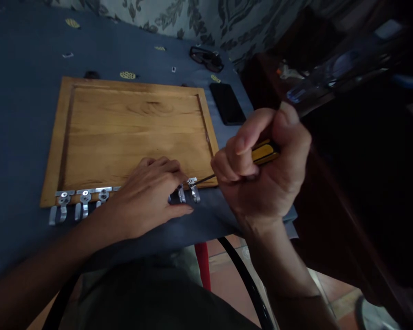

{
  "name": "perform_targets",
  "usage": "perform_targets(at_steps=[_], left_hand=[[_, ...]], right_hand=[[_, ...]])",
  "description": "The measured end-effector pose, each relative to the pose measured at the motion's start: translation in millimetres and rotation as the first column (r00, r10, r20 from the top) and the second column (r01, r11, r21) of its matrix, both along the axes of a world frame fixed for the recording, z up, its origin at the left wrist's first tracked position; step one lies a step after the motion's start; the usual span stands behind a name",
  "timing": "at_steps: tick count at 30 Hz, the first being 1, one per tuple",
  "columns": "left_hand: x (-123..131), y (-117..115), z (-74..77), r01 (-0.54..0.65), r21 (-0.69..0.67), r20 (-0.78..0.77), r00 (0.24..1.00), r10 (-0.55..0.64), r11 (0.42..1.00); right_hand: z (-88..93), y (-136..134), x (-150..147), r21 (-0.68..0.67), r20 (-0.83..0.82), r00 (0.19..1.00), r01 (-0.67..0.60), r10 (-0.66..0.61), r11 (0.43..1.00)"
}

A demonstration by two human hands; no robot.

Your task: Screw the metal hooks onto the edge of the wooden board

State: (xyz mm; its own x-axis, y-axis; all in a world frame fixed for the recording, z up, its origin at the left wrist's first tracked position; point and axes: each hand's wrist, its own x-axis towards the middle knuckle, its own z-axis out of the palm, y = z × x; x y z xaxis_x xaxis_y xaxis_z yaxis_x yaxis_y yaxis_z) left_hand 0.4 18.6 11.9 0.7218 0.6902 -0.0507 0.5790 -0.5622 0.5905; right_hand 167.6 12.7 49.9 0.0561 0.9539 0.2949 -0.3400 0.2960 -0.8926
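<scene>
A framed wooden board (131, 133) lies flat, with a row of metal hooks (85, 201) along its near edge. My right hand (261, 169) is closed around the yellow and black handle of a screwdriver (264, 152). The screwdriver's thin shaft slants left to the screw at the rightmost hook (194, 190); whether the tip sits in the screw head is too small to tell. Over the right half of the hook row, my left hand (151, 195) grips the board's near edge, thumb below and fingers on top, just left of that hook. It hides several middle hooks.
On the blue patterned cloth (30, 59) lie a black phone (227, 104) and dark sunglasses (206, 58), beyond the board's right side. Dark furniture with clutter (306, 78) stands at the right. A patterned curtain (179, 18) hangs behind.
</scene>
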Motion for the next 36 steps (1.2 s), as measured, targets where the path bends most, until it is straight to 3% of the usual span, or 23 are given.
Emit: perform_targets(at_steps=[2,6,9,11,14,16,18,23,28,31,36], left_hand=[[0,0,0.4,-0.007,-0.02,0.005,1.0,0.008,1.0],[3,2,2.8,-0.011,-0.045,-0.03,0.999,0.01,0.999],[4,3,5.1,-0.008,-0.056,-0.077,0.997,0.004,0.998],[4,2,5.3,-0.001,-0.056,-0.087,0.996,-0.004,0.998],[3,2,3.4,0.008,-0.02,-0.076,0.997,-0.01,1.0],[2,2,2.1,0.02,-0.005,-0.072,0.997,-0.02,1.0],[2,2,1.9,0.033,-0.002,-0.078,0.996,-0.033,0.999],[7,-1,4.6,0.019,0.043,-0.141,0.99,-0.013,0.999],[16,-10,2.9,-0.031,0.146,-0.166,0.985,0.056,0.989],[20,-14,0.3,-0.038,0.199,-0.169,0.983,0.073,0.979],[22,-15,-1.8,-0.024,0.254,-0.164,0.984,0.068,0.967]], right_hand=[[-0.3,-8,-9,-0.035,0.01,0.987,0.162,-0.161,0.986],[-2.0,-18,-28,0.033,-0.037,0.91,0.413,-0.412,0.91],[-3.8,-22,-36,0.013,-0.024,0.852,0.523,-0.523,0.852],[-5.2,-23,-34,0.009,-0.023,0.845,0.535,-0.535,0.845],[-7.4,-18,-20,0.022,0.049,0.932,0.358,-0.359,0.933],[-8.3,-12,-6,0.026,0.102,0.99,0.095,-0.097,0.995],[-7.9,-4,10,0.068,0.157,0.982,-0.118,0.107,0.991],[-4.1,11,31,0.09,0.33,0.926,-0.227,0.186,0.97],[-10.0,18,19,0.167,0.137,0.869,-0.493,0.475,0.854],[-13.7,21,15,0.23,0.096,0.827,-0.56,0.554,0.796],[-8.2,19,15,0.106,0.134,0.869,-0.491,0.476,0.865]])
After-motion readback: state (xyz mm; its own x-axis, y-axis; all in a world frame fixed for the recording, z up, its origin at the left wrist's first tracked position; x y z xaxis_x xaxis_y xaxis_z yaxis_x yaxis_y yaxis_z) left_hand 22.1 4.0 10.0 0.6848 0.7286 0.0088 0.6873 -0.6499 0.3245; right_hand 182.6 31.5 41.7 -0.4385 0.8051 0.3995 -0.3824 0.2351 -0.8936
